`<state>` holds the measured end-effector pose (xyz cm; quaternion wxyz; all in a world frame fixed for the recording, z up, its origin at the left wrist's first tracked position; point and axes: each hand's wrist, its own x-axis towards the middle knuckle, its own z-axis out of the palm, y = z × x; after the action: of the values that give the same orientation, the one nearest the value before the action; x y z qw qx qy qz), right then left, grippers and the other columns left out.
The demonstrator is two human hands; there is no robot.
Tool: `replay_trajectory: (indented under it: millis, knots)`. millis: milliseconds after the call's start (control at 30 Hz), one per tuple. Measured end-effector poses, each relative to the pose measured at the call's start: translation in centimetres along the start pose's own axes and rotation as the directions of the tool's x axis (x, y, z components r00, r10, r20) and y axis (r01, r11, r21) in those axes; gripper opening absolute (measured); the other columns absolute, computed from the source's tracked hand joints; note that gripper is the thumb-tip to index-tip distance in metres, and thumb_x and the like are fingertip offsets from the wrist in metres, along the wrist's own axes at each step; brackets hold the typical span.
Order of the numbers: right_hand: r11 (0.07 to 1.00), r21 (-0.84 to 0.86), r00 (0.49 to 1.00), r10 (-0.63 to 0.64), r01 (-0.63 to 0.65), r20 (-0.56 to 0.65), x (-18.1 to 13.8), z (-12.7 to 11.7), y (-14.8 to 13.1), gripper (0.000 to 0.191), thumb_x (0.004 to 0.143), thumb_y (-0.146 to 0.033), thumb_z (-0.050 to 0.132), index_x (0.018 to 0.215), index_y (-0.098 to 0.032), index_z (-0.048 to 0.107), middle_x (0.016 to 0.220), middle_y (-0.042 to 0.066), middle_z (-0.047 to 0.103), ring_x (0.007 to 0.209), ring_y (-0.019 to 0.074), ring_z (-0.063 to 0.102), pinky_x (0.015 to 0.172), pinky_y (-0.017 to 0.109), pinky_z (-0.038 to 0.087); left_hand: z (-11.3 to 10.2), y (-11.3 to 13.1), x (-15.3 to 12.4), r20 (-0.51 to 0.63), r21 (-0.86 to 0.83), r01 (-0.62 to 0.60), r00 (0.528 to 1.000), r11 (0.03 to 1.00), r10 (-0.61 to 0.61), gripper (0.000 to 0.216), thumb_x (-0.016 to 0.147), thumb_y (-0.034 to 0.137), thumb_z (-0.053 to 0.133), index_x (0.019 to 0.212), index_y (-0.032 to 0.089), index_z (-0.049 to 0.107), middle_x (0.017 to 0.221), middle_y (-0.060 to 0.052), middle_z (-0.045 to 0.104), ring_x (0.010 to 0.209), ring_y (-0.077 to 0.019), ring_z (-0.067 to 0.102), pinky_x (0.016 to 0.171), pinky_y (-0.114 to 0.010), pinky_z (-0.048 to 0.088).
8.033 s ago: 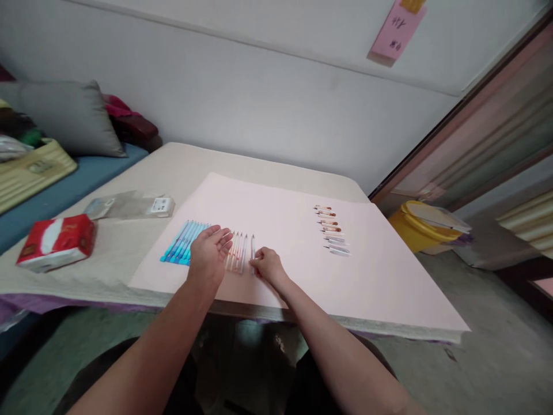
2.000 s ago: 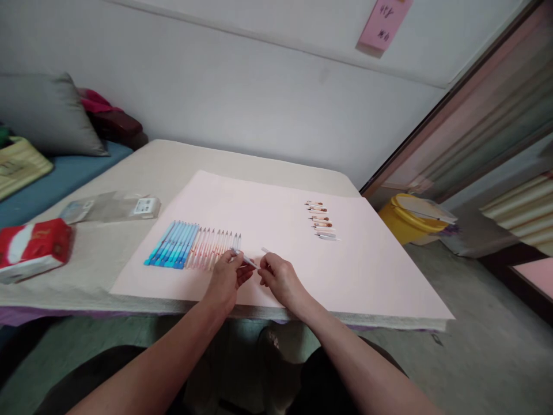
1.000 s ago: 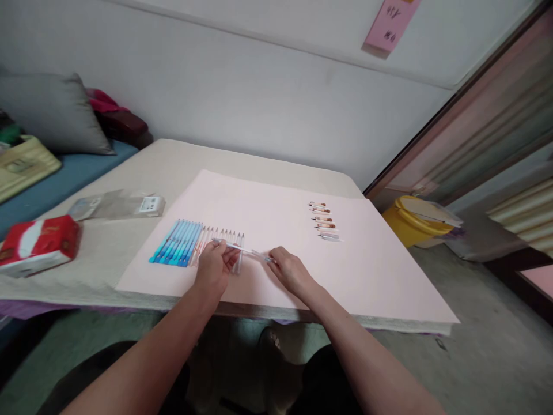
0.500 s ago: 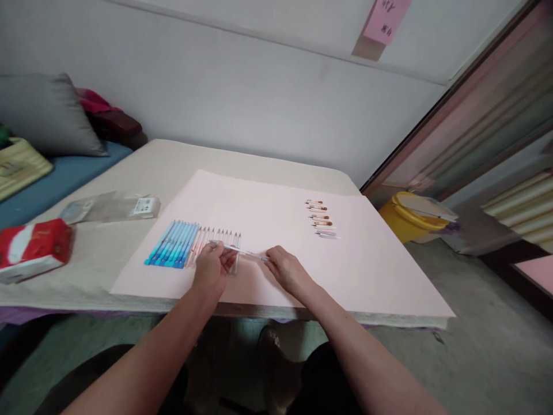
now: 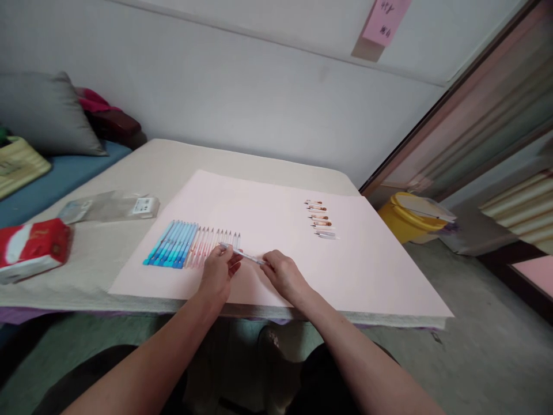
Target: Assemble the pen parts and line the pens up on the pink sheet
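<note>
Between my hands a slim whitish pen [image 5: 247, 255] is held slantwise above the pink sheet [image 5: 268, 199]. My left hand [image 5: 219, 268] pinches its left end, and my right hand [image 5: 283, 274] grips its right end with closed fingers. Just left of my left hand lies a row of blue pens [image 5: 170, 245], side by side. Adjoining it is a row of clear and pale pink pens [image 5: 205, 239], partly covered by that hand. Over on the right, several small brown-and-cream pen parts [image 5: 319, 218] are spread in a column, with a grey-white one [image 5: 326, 235] nearest me.
A clear plastic package [image 5: 116, 207] and a red tissue pack [image 5: 32, 248] lie on the cloth-covered table [image 5: 173, 151] at left. Beyond is a grey cushion [image 5: 47, 115]. A yellow bin [image 5: 400, 216] stands past the right edge. A white wall rises behind.
My left hand has moved slightly right along the pen, closer to my right hand. My right hand has shifted a little left. The pens on the sheet look unmoved.
</note>
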<state>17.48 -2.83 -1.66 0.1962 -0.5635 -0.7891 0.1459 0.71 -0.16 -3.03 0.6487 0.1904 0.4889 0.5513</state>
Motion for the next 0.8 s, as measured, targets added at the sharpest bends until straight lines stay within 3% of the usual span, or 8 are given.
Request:
replay_trajectory:
  millis: [200,400,633,800]
  knots:
    - [0.995,0.084,0.999,0.049,-0.047,-0.016,0.24,-0.02,0.02,0.009,0.083,-0.016,0.053,0.074,-0.017,0.054,0.075,0.002,0.057,0.070,0.0130,0.053,0.064,0.023,0.037,-0.01,-0.03,-0.03,0.020,0.000,0.000,1.000,1.000,0.000,0.021,0.068,0.027,0.069,0.075,0.017,0.053,0.073,0.000,0.060,0.065,-0.0105,0.060,0.058,-0.022,0.044]
    - [0.950,0.291,0.993,0.108,-0.115,0.040,0.22,0.25,0.32,0.014,0.083,-0.016,0.052,0.070,-0.017,0.056,0.064,0.000,0.060,0.060,0.0108,0.055,0.060,0.021,0.039,0.02,0.19,-0.24,0.049,0.041,-0.016,0.999,0.999,0.014,0.022,0.069,0.032,0.068,0.078,0.016,0.055,0.075,-0.001,0.061,0.065,-0.0098,0.058,0.060,-0.022,0.044]
    - [0.849,0.499,0.984,0.138,-0.174,0.109,0.01,0.80,-0.09,0.021,0.088,-0.018,0.042,0.088,-0.017,0.063,0.055,-0.002,0.058,0.049,0.0095,0.055,0.052,0.019,0.042,0.32,0.61,-0.35,0.041,0.075,-0.042,0.998,0.996,0.039,0.024,0.069,0.033,0.068,0.081,0.015,0.057,0.083,-0.004,0.064,0.067,-0.0100,0.058,0.061,-0.022,0.043]
    - [0.888,0.439,0.990,0.141,-0.138,0.026,0.07,0.83,-0.37,0.022,0.086,-0.017,0.045,0.097,-0.019,0.063,0.062,-0.002,0.059,0.053,0.0093,0.056,0.056,0.020,0.043,0.30,0.72,-0.42,0.070,0.080,-0.062,0.996,0.995,0.056,0.025,0.068,0.034,0.069,0.081,0.016,0.057,0.081,-0.004,0.064,0.068,-0.0105,0.059,0.062,-0.022,0.043]
